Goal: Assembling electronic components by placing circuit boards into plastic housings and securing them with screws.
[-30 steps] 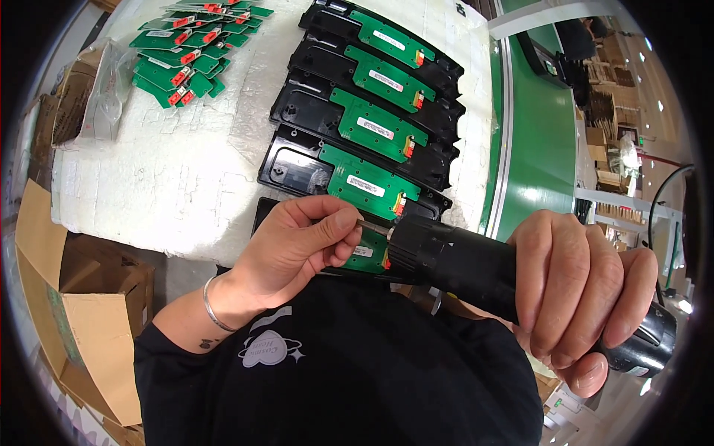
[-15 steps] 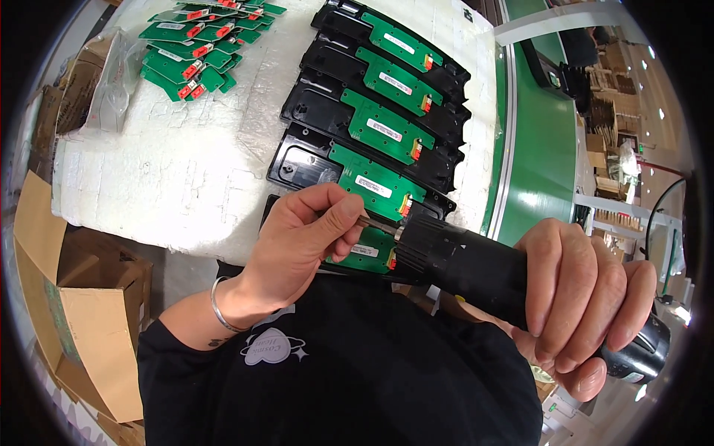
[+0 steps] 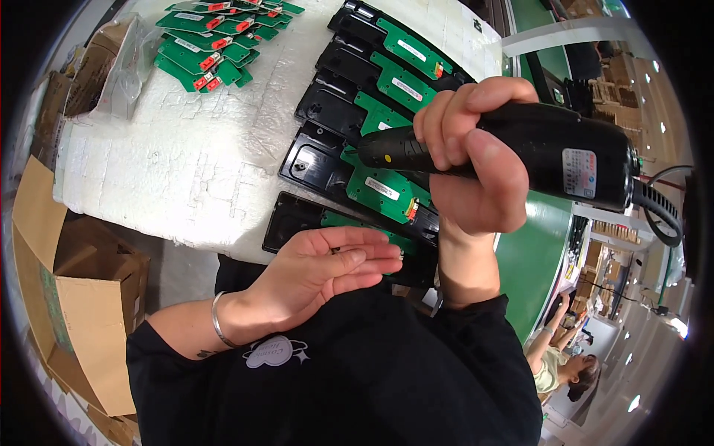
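My right hand (image 3: 480, 160) grips a black electric screwdriver (image 3: 554, 145) by its body. The screwdriver's narrow end reaches the upper left part of a green circuit board (image 3: 383, 189), which lies in a black plastic housing (image 3: 312, 160). Whether the bit touches a screw there is hidden. My left hand (image 3: 331, 264) is palm up with fingers stretched out, above the nearest black housing (image 3: 286, 219). A tiny dark speck shows by its thumb, too small to name. More housings with green boards lie in a row beyond.
A white foam block (image 3: 193, 163) bears the housings and a pile of green boards (image 3: 204, 48) with red connectors. Cardboard boxes (image 3: 93, 312) stand at the left. A green work surface (image 3: 532, 256) runs along the right, near the screwdriver's cable (image 3: 662, 215). Another person (image 3: 550, 360) is at lower right.
My right hand has swung the screwdriver away from my left fingers, up and over the row of boards. The left hand has let go of the bit end and opened its fingers.
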Available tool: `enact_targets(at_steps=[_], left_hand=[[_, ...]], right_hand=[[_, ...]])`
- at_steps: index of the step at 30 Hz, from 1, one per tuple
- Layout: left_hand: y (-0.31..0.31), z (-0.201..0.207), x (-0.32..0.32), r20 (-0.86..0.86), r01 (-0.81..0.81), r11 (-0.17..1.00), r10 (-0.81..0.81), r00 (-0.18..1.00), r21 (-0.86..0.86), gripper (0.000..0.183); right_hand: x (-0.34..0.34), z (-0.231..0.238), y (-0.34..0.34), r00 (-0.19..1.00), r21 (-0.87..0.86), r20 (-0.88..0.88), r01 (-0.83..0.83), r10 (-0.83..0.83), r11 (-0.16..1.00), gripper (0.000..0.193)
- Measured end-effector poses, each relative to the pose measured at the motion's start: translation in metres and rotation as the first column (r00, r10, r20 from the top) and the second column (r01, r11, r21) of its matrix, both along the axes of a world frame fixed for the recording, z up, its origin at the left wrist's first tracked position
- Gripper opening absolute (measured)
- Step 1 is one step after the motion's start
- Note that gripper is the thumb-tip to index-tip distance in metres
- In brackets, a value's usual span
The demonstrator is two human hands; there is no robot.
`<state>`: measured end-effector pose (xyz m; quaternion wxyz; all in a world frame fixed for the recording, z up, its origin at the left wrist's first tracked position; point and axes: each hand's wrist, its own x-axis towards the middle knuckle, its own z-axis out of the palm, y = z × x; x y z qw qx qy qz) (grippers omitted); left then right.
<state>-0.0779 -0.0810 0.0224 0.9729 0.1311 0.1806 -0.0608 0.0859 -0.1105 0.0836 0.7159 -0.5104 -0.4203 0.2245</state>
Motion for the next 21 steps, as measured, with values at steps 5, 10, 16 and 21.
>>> enact_targets(at_steps=[5, 10, 16, 21], left_hand=[[0.001, -0.001, 0.002, -0.071, 0.037, 0.999, -0.035, 0.997, 0.031, 0.023], [-0.002, -0.013, -0.001, -0.057, 0.085, 0.987, -0.078, 0.995, 0.133, 0.021], [-0.005, -0.015, 0.000, -0.043, -0.037, 0.996, 0.041, 0.998, 0.083, 0.016], [-0.003, -0.011, -0.002, -0.002, -0.045, 0.995, 0.046, 0.999, 0.088, 0.018]], right_hand=[[0.000, 0.001, 0.003, 1.000, -0.055, 0.008, -0.011, 0.011, 0.998, 0.025], [-0.002, 0.000, 0.010, 0.997, -0.090, 0.075, -0.015, 0.021, 0.996, 0.022], [0.003, -0.011, 0.009, 0.980, 0.046, 0.112, -0.171, 0.165, 0.984, 0.023], [0.009, -0.006, 0.007, 0.995, -0.020, 0.051, -0.090, 0.091, 0.996, 0.018]])
